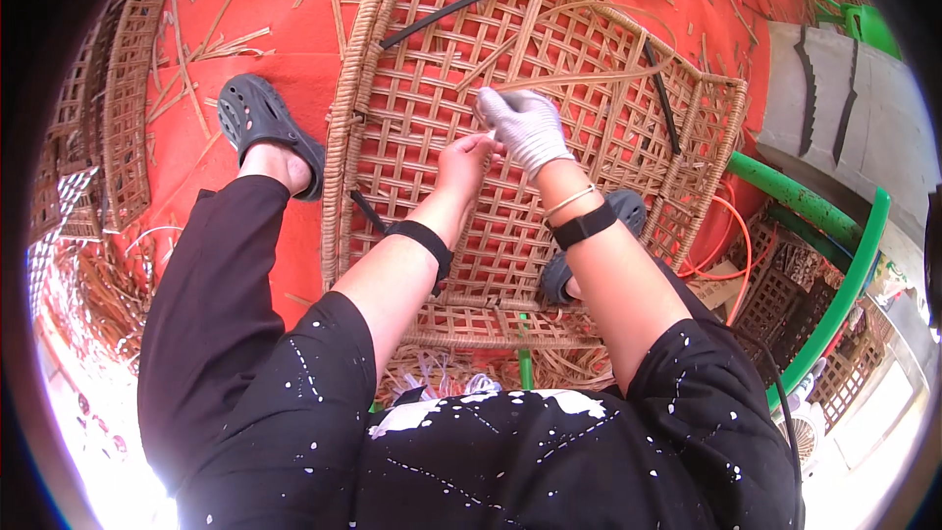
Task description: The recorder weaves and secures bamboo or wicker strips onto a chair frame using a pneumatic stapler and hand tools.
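So I've got this big rectangular brown woven wicker basket [408, 118] with an open lattice bottom right in front of me, middle of the scene, over a red floor covering [257, 31]. My right hand [528, 128], in a pale knit glove, has its fingers curled closed on a long flat tan strip [589, 79] that runs off to the right. My bare left hand [463, 167] is just nearer, its fingers bunched by the glove; can't tell how tightly closed or whether they've got anything. Black narrow strips [453, 12] lie far left and right on the lattice. One dark grey clog [263, 118] is left of the basket, and there's a green tubular frame [800, 198] over on the right.
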A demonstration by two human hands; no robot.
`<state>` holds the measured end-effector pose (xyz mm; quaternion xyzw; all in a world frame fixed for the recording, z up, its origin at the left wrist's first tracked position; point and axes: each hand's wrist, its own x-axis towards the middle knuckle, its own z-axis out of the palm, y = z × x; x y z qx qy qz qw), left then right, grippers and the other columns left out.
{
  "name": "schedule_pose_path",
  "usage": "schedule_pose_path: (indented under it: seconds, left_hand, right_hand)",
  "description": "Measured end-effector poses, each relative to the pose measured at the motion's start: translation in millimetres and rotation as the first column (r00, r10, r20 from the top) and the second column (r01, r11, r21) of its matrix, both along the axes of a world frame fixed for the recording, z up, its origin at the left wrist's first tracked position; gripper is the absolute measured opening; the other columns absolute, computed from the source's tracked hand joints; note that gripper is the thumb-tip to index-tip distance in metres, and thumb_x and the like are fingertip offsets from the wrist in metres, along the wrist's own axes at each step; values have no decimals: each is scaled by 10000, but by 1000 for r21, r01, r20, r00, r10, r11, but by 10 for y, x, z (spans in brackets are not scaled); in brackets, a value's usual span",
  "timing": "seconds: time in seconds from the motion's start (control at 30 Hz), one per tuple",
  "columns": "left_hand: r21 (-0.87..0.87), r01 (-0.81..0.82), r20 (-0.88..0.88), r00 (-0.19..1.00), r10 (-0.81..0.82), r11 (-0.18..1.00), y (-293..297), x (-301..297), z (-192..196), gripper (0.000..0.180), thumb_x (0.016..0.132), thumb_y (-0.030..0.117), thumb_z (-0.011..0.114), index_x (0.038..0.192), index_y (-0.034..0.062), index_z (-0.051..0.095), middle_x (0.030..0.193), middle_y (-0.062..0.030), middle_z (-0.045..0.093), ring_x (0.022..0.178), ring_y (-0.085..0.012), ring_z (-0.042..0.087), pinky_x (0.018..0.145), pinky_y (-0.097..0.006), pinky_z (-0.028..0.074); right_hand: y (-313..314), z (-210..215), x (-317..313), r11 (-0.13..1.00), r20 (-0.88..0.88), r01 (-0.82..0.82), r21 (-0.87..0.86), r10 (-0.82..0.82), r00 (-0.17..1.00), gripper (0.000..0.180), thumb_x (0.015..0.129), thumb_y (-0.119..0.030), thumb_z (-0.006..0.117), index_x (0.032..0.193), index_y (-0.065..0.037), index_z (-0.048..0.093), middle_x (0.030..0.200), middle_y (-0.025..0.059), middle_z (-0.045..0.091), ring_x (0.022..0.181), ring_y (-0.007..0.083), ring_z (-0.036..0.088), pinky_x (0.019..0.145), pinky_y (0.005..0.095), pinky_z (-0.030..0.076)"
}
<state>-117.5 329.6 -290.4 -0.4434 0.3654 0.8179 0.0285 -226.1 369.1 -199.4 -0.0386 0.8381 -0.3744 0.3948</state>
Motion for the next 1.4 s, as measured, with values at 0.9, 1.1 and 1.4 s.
schedule_pose_path:
  seconds: [0.9, 1.1, 1.4]
  left_hand:
    - [233, 288, -71, 958, -280, 929, -267, -13, -30, 518, 869, 98, 621, 1348, 41, 434, 1036, -51, 651, 837, -126, 625, 709, -236, 493]
    - [155, 221, -55, 975, -215, 963, -323, 10, 40, 606, 839, 179, 695, 1346, 0, 415, 1079, -47, 628, 886, -111, 612, 741, -230, 483]
    - [-198, 153, 50, 988, -146, 968, -181, -115, -77, 234, 845, 194, 695, 973, -1, 677, 809, -31, 678, 709, -82, 614, 660, -231, 487]
  right_hand:
    - [401, -137, -104, 960, 111, -235, 151, 220, 969, 350, 806, -390, 567, 796, -67, 702, 722, 101, 670, 687, 208, 629, 667, 328, 484]
    - [-137, 1116, -544, 955, 182, 209, -211, -171, 968, 272, 773, -337, 650, 644, -104, 594, 497, -19, 459, 408, 91, 388, 409, 239, 298]
    - [317, 2451, -1408, 879, -897, -176, 442, 432, -95, 304, 921, -196, 513, 1129, 24, 544, 1013, 134, 639, 903, 146, 620, 782, 261, 483]
